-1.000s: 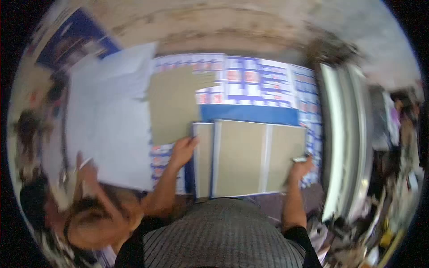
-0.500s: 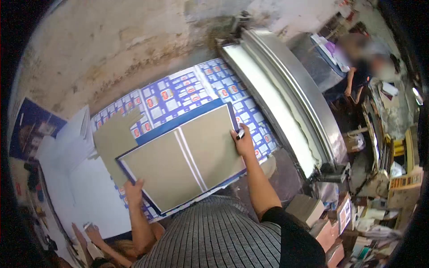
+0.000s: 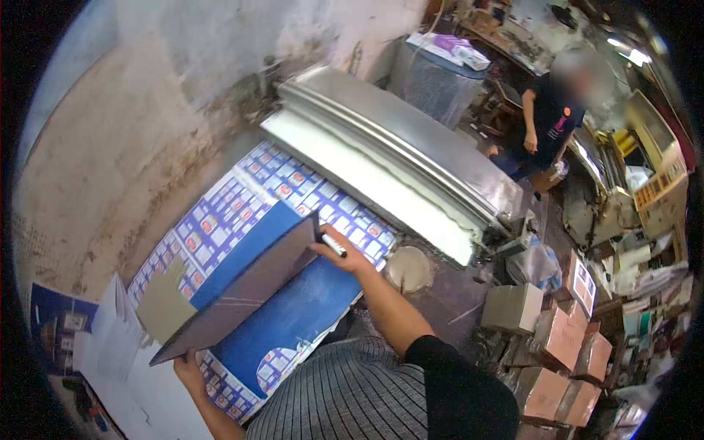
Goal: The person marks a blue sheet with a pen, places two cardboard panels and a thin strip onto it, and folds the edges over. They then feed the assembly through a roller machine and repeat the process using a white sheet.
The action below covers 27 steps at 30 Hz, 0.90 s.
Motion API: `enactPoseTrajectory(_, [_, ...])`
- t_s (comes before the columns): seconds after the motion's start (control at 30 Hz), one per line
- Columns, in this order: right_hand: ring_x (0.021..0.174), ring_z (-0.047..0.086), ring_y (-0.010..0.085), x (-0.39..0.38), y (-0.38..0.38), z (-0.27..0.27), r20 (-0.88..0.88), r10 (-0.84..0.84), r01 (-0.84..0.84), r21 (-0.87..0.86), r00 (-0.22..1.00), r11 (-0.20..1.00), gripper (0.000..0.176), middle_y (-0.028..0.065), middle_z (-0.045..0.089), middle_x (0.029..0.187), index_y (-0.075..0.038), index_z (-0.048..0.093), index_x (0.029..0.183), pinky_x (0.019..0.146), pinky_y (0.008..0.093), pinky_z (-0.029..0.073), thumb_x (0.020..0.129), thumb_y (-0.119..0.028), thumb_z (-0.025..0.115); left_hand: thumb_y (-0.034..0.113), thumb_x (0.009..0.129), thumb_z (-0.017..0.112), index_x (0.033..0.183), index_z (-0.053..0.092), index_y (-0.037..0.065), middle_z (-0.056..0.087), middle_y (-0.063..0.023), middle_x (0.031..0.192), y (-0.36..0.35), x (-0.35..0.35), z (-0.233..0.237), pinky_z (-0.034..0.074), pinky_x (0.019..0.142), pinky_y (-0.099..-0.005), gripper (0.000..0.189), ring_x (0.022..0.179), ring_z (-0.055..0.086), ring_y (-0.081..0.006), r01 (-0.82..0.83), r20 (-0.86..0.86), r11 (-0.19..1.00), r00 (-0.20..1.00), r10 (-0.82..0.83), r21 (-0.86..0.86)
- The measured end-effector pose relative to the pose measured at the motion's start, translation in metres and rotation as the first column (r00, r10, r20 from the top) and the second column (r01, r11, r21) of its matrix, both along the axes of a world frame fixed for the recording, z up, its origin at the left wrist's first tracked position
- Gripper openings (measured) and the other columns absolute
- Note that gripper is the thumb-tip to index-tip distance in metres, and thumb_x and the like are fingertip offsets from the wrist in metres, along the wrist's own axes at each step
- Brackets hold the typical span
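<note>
A large flat board panel [image 3: 246,290] stands tilted on its long edge, its dark side toward me. My left hand [image 3: 192,375] grips its lower left corner. At the far right end, my right hand [image 3: 346,253] is closed on the panel's edge. A white marker with a black end [image 3: 334,246] is also tucked in that hand. Beneath the panel, a blue sheet [image 3: 301,308] lies on a tabletop covered in blue-and-white printed paper [image 3: 220,209]. Beige boards [image 3: 163,301] lie just beyond the panel's left part.
A long metal machine [image 3: 396,139] with a white trough [image 3: 367,183] borders the table. White sheets [image 3: 139,396] are at the left. A bucket [image 3: 408,268] and cardboard boxes [image 3: 561,337] stand at the right. Another person [image 3: 550,117] stands beyond the machine.
The panel, earlier lying flat with its beige side up, is now tilted up, exposing the blue sheet. My view has swung right; another person's hands at lower left are gone from view.
</note>
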State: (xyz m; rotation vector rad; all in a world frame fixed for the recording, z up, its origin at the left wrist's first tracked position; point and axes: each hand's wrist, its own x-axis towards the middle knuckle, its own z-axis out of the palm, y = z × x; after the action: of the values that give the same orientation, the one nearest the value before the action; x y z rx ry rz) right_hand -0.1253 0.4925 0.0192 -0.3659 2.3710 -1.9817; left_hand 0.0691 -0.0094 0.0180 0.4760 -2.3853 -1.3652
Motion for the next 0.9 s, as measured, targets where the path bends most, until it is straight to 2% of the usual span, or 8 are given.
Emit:
enactPoseTrajectory(0.13, [0.122, 0.056, 0.0287, -0.001, -0.013, 0.02, -0.008, -0.128, 0.128, -0.003, 0.992, 0.992, 0.045, 0.0162, 0.061, 0.126, -0.007, 0.057, 0.122, 0.104, 0.0383, 0.043, 0.093, -0.039, 0.071, 0.021, 0.098, 0.063, 0.112, 0.065, -0.008, 0.069, -0.0104, 0.093, 0.027, -0.011, 0.036, 0.05, 0.081, -0.0349, 0.032, 0.087, 0.062, -0.0191, -0.02, 0.078, 0.998, 0.997, 0.015, 0.067])
enactPoseTrajectory(0.3, [0.106, 0.064, 0.0396, -0.008, -0.031, 0.0, -0.078, -0.24, 0.253, 0.287, 0.968, 0.924, 0.042, 0.0217, 0.066, 0.114, -0.008, 0.059, 0.123, 0.091, 0.0439, 0.05, 0.09, -0.03, 0.073, 0.033, 0.098, 0.064, 0.103, 0.066, -0.007, 0.068, -0.0096, 0.089, 0.014, -0.019, -0.019, 0.048, 0.074, -0.0351, 0.04, 0.08, 0.058, -0.0157, -0.082, 0.353, 0.997, 0.933, 0.076, 0.001])
enactPoseTrajectory(0.37, [0.099, 0.066, 0.0385, -0.01, -0.039, -0.004, 0.154, -0.175, 0.106, 0.379, 0.972, 0.919, 0.04, 0.022, 0.068, 0.106, -0.008, 0.06, 0.122, 0.084, 0.0444, 0.051, 0.089, -0.028, 0.072, 0.039, 0.096, 0.066, 0.1, 0.067, -0.006, 0.069, -0.0111, 0.087, 0.027, -0.017, -0.026, 0.048, 0.071, -0.0355, 0.045, 0.079, 0.059, -0.0174, -0.016, 0.462, 0.981, 0.881, 0.104, -0.191])
enactPoseTrajectory(0.53, [0.101, 0.065, 0.0437, -0.007, -0.038, -0.011, 0.054, -0.236, 0.181, 0.487, 0.97, 0.854, 0.039, 0.0249, 0.069, 0.106, -0.009, 0.057, 0.129, 0.085, 0.051, 0.052, 0.097, -0.03, 0.061, 0.04, 0.092, 0.069, 0.091, 0.064, -0.005, 0.068, -0.0147, 0.083, 0.027, 0.0, -0.039, 0.05, 0.069, -0.0377, 0.045, 0.076, 0.063, -0.0233, -0.052, 0.536, 0.893, 0.784, 0.313, -0.446])
enactPoseTrajectory(0.6, [0.101, 0.065, 0.0433, -0.004, -0.034, -0.008, 0.021, -0.242, 0.204, 0.471, 0.97, 0.858, 0.041, 0.0242, 0.069, 0.107, -0.009, 0.056, 0.131, 0.085, 0.0512, 0.052, 0.097, -0.032, 0.061, 0.032, 0.093, 0.069, 0.095, 0.062, 0.0, 0.065, -0.0101, 0.084, 0.013, 0.004, -0.043, 0.05, 0.068, -0.0376, 0.033, 0.073, 0.061, -0.0226, -0.225, 0.399, 0.923, 0.851, 0.342, -0.312])
enactPoseTrajectory(0.73, [0.098, 0.067, 0.0394, 0.014, -0.037, 0.008, -0.099, -0.257, 0.275, 0.297, 0.961, 0.914, 0.045, 0.0206, 0.07, 0.108, -0.008, 0.059, 0.129, 0.084, 0.0488, 0.053, 0.099, -0.041, 0.06, 0.025, 0.096, 0.065, 0.104, 0.059, 0.003, 0.062, -0.006, 0.087, -0.007, 0.006, -0.072, 0.051, 0.067, -0.0365, 0.024, 0.07, 0.059, -0.021, -0.158, 0.297, 0.985, 0.946, 0.131, 0.069])
enactPoseTrajectory(0.8, [0.095, 0.068, 0.0365, 0.021, -0.04, 0.019, -0.04, -0.199, 0.203, 0.251, 0.979, 0.946, 0.042, 0.0183, 0.071, 0.106, -0.007, 0.061, 0.125, 0.083, 0.046, 0.053, 0.099, -0.039, 0.06, 0.023, 0.1, 0.061, 0.111, 0.057, 0.005, 0.061, -0.005, 0.09, -0.009, 0.001, -0.074, 0.05, 0.066, -0.0317, 0.021, 0.07, 0.058, -0.0183, -0.023, 0.274, 0.868, 0.953, -0.131, 0.496])
enactPoseTrajectory(0.9, [0.09, 0.07, 0.0313, 0.033, -0.052, 0.031, 0.015, -0.03, 0.028, 0.104, 0.999, 0.994, 0.034, 0.0145, 0.072, 0.101, -0.005, 0.064, 0.117, 0.079, 0.0405, 0.054, 0.098, -0.033, 0.063, 0.025, 0.103, 0.057, 0.111, 0.055, 0.007, 0.061, -0.0058, 0.087, 0.072, -0.02, -0.001, 0.051, 0.067, -0.0295, 0.02, 0.072, 0.061, -0.0166, -0.033, 0.152, 0.717, 0.983, -0.103, 0.696])
